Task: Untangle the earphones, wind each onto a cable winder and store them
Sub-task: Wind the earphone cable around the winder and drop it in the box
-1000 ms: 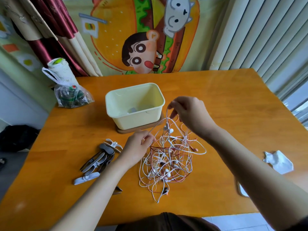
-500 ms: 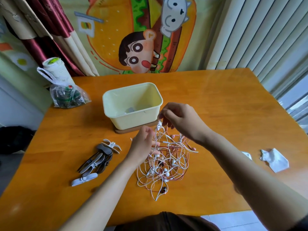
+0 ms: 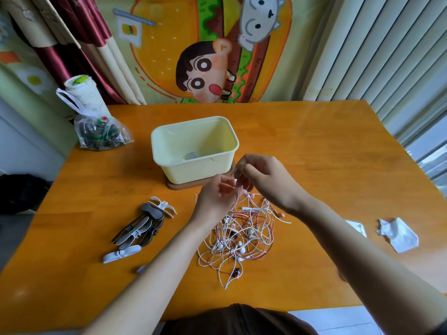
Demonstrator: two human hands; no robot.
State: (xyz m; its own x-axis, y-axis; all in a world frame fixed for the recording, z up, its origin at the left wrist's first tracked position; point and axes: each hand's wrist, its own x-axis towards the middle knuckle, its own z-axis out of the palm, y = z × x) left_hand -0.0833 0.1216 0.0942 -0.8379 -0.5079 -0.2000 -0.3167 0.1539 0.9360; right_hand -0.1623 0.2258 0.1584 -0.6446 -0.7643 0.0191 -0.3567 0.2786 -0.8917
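- While both forearms are reaching across it from the near edge, the orange wooden table [image 3: 314, 146] is occupying most of the view and is carrying every item listed below.
- Behind the far edge, a cartoon cloth [image 3: 205, 68] showing a burger and a dark-haired figure is hanging against the wall.
- A pale yellow tub [image 3: 196, 174] is standing open and upright on a brown wooden base [image 3: 174, 186] at the middle of the table. A small pale item is lying inside, too indistinct to identify.
- The earphones [image 3: 244, 235] are lying as one tangle of white, pink and dark red cords on the table, just in front of the tub and between the two forearms. A dark earbud [image 3: 237, 272] is trailing from the near side.
- The right hand [image 3: 266, 182] is hovering over the far side of the tangle, its fingers curled and pinching a thin cord that is rising from the heap.
- The left hand [image 3: 216, 199] is meeting it, fingertips nearly touching those of the right, and is likewise pinching a strand. Blur is hiding which strand.
- The cable winders [image 3: 142, 226], grey and white, are lying heaped to the left of the tangle, apart from it.
- A clear plastic bag [image 3: 100, 134] is sitting near the far-left corner.
- A crumpled paper [image 3: 399, 234] is lying to the right, well apart from the cords.
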